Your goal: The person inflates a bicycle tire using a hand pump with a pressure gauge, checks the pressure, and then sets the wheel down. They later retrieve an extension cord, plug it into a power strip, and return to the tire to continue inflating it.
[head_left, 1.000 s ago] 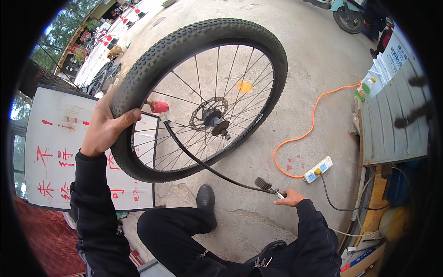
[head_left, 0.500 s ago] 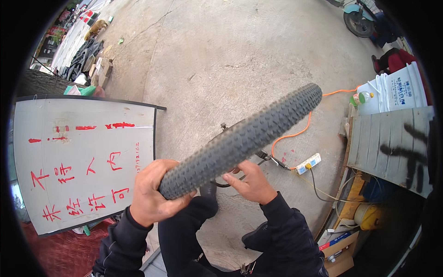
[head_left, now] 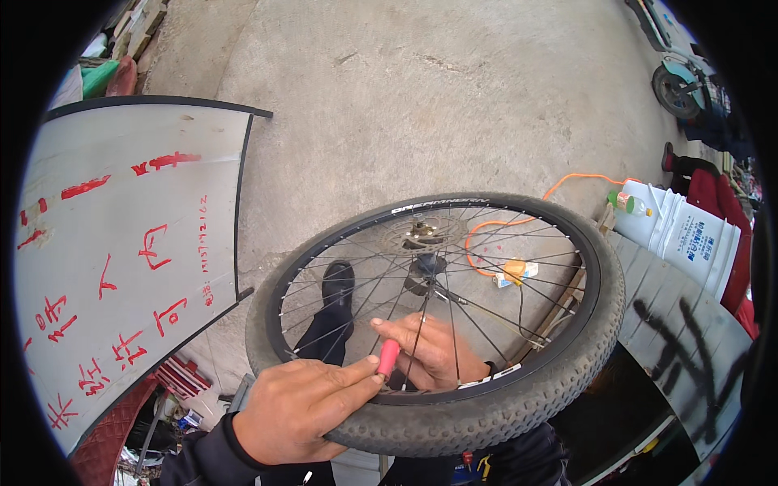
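Note:
A bicycle wheel, with a knobby black tyre and thin dark spokes, lies tilted across my lap with its open side up. My left hand is closed over the tyre and rim at the near left, its fingertips reaching inside the rim. They touch a short pink cylinder that stands against the rim's inner side. My right hand reaches in behind the spokes, its fingers curled about the cylinder and its thumb near the top. Some of those fingers are hidden. The hub carries a disc and sprockets.
On the left stands a white board with red writing. An orange cord runs over the concrete to a power strip seen through the spokes. A white bucket and a plastic bottle stand right, near a grey panel.
The wheel has turned from edge-on to nearly flat, so its spokes and hub show. My left hand stays on the tyre, my right hand is now among the spokes, and the pink cylinder has appeared.

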Demonstrator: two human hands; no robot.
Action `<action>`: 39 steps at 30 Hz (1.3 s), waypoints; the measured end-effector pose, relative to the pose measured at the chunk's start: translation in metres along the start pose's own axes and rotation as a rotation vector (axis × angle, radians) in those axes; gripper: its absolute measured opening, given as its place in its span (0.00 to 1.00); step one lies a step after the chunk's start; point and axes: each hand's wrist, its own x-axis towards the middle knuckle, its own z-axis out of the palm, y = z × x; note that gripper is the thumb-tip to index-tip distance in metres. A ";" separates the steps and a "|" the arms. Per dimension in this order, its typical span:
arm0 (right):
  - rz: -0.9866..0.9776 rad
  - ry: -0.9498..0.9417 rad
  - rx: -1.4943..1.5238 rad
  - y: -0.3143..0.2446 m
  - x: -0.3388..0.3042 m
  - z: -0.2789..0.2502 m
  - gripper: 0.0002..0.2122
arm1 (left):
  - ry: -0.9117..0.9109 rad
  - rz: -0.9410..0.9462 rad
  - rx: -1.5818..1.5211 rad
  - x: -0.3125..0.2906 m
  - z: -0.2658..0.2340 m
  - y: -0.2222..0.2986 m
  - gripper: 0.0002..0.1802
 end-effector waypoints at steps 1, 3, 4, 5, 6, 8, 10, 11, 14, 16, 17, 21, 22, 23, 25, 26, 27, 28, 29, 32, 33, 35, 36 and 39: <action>0.047 0.011 0.038 -0.002 0.002 0.005 0.30 | -0.019 -0.010 -0.005 0.002 -0.006 -0.001 0.31; 0.106 0.058 0.147 0.001 0.010 0.016 0.32 | -0.022 -0.013 -0.029 0.006 -0.017 -0.007 0.31; 0.087 0.110 0.240 0.000 0.014 0.021 0.32 | -0.015 -0.012 -0.055 0.009 -0.021 -0.010 0.31; 0.051 0.104 0.112 0.003 0.017 0.019 0.32 | -0.027 -0.025 -0.093 0.011 -0.025 -0.012 0.32; 0.089 0.083 0.110 0.002 0.020 0.019 0.32 | -0.041 -0.019 -0.122 0.013 -0.030 -0.017 0.35; 0.034 0.092 0.075 0.002 0.029 0.015 0.32 | -0.088 -0.025 -0.162 0.015 -0.042 -0.025 0.34; 0.005 0.133 -0.010 0.000 0.036 0.012 0.30 | -0.138 -0.033 -0.181 0.019 -0.051 -0.029 0.35; 0.006 0.145 -0.050 -0.003 0.039 0.011 0.30 | -0.159 -0.044 -0.199 0.020 -0.054 -0.030 0.35; -0.012 0.145 -0.086 -0.003 0.043 0.012 0.29 | -0.273 -0.072 -0.191 0.025 -0.063 -0.032 0.40; -0.042 0.125 -0.067 0.003 0.045 0.013 0.28 | -0.327 -0.091 -0.187 0.028 -0.069 -0.033 0.42; -0.045 0.112 -0.076 0.006 0.046 0.013 0.28 | -0.355 -0.101 -0.188 0.029 -0.071 -0.034 0.43; -0.064 0.075 -0.062 0.014 0.050 0.012 0.32 | -0.400 -0.132 -0.215 0.032 -0.079 -0.039 0.46; -0.075 0.078 -0.052 0.013 0.051 0.011 0.31 | -0.414 -0.138 -0.223 0.032 -0.081 -0.041 0.46; -0.063 0.072 -0.045 0.013 0.053 0.010 0.30 | -0.424 -0.139 -0.229 0.032 -0.082 -0.043 0.47; -0.069 0.050 -0.040 0.015 0.056 0.007 0.27 | -0.439 -0.146 -0.244 0.032 -0.082 -0.045 0.50; -0.109 0.062 -0.048 0.016 0.057 0.005 0.27 | -0.437 -0.163 -0.278 0.032 -0.082 -0.046 0.51; -0.142 0.048 -0.054 0.017 0.057 0.002 0.27 | -0.456 -0.162 -0.260 0.032 -0.081 -0.046 0.52; -0.163 0.034 -0.050 0.020 0.059 0.000 0.27 | -0.463 -0.171 -0.264 0.031 -0.080 -0.046 0.53; -0.150 0.037 -0.035 0.019 0.058 0.000 0.26 | -0.468 -0.182 -0.268 0.030 -0.080 -0.046 0.54; -0.109 0.039 -0.040 0.019 0.056 0.006 0.24 | -0.448 -0.165 -0.283 0.027 -0.079 -0.048 0.54; -0.140 0.107 -0.069 0.020 0.057 0.010 0.23 | -0.445 -0.162 -0.273 0.026 -0.079 -0.049 0.54; -0.174 0.208 -0.125 0.024 0.055 0.017 0.20 | -0.440 -0.151 -0.251 0.023 -0.079 -0.050 0.54; -0.109 0.250 -0.164 0.029 0.052 0.018 0.19 | -0.429 -0.137 -0.236 0.022 -0.079 -0.051 0.54; 0.143 0.295 -0.231 0.050 0.018 0.010 0.13 | -0.381 -0.114 -0.216 0.018 -0.076 -0.053 0.52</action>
